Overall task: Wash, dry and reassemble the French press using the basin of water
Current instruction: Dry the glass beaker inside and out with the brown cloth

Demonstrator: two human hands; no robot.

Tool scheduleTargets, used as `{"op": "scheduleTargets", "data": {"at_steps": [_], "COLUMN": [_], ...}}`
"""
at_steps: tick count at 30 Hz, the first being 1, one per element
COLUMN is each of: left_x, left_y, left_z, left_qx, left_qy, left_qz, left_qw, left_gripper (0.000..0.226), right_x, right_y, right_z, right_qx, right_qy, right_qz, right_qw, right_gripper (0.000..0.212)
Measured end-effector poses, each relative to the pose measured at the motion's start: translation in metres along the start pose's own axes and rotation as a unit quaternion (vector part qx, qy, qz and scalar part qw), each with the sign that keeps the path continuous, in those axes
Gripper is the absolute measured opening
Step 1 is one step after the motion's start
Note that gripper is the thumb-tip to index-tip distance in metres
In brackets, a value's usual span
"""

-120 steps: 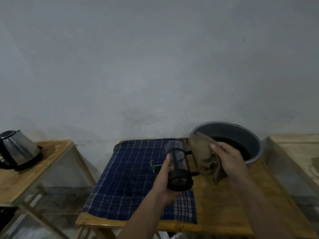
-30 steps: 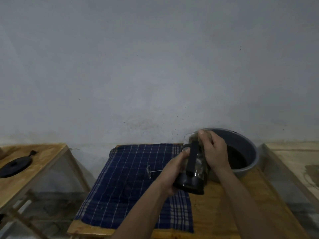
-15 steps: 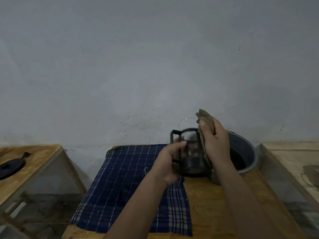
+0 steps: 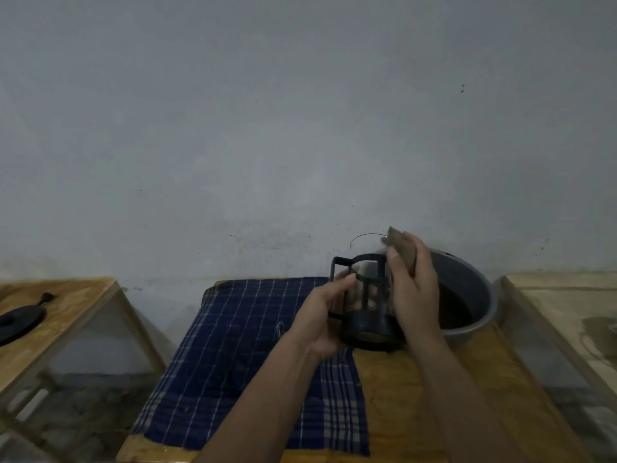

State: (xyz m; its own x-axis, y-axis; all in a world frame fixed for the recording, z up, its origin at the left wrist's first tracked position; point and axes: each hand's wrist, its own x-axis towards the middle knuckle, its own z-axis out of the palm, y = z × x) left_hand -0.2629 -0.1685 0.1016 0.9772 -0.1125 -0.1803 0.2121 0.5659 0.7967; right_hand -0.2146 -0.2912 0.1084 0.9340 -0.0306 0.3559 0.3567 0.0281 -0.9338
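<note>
Left hand [image 4: 320, 315] grips the black-framed glass French press carafe [image 4: 365, 299] from its left side, fingers clamped on the frame by the black loop handle [image 4: 337, 272]. The carafe is held upright just above the wooden bench [image 4: 434, 396], long axis vertical, mouth up, handle pointing left, at the near-left rim of the grey round plastic basin [image 4: 474, 295] of dark water. Right hand [image 4: 414, 289] is against the carafe's right side, fingers closed on a brown cloth [image 4: 402, 245] sticking up past the glass rim. Looks like the drying step; the right hand is nearer the mouth, so the cloth would enter straight down. Thin metal plunger piece [image 4: 279, 327] lies on the blue checked towel [image 4: 233, 345], left of the carafe.
</note>
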Motion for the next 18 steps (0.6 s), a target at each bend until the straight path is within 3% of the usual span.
{"op": "scheduleTargets", "data": {"at_steps": [2,5,9,11,14,15,18], "left_x": [0.000,-0.007,-0.008,-0.004,-0.004,-0.006,-0.006], "left_y": [0.000,-0.006,-0.009,-0.005,-0.002,-0.002,-0.012], "left_z": [-0.002,-0.001,0.004,0.009,0.021,0.028,0.044], "left_qx": [0.004,0.013,-0.018,0.057,0.284,0.339,0.428], "left_qy": [0.003,-0.009,-0.012,0.049,0.147,0.143,0.097], "left_qz": [-0.005,-0.032,-0.043,-0.017,0.123,0.170,0.216], "left_qw": [1.000,0.999,0.999,0.997,0.939,0.914,0.873], "left_gripper": [0.041,0.037,0.035,0.036,0.026,0.014,0.020], "right_x": [-0.007,0.013,0.039,0.049,0.059,0.060,0.057], "right_y": [0.004,0.003,-0.003,-0.007,-0.012,-0.014,-0.019], "right_z": [-0.002,-0.012,-0.016,-0.017,-0.020,-0.019,-0.013], "right_qx": [-0.008,0.042,-0.002,-0.053,-0.175,-0.197,-0.206], "right_qy": [-0.012,-0.030,-0.038,-0.022,0.005,0.006,0.012], "right_qz": [-0.010,0.033,-0.023,-0.054,-0.115,-0.130,-0.155], "right_qw": [1.000,0.998,0.999,0.997,0.978,0.972,0.966], "right_gripper": [0.037,0.014,0.044,0.047,0.040,0.036,0.031]}}
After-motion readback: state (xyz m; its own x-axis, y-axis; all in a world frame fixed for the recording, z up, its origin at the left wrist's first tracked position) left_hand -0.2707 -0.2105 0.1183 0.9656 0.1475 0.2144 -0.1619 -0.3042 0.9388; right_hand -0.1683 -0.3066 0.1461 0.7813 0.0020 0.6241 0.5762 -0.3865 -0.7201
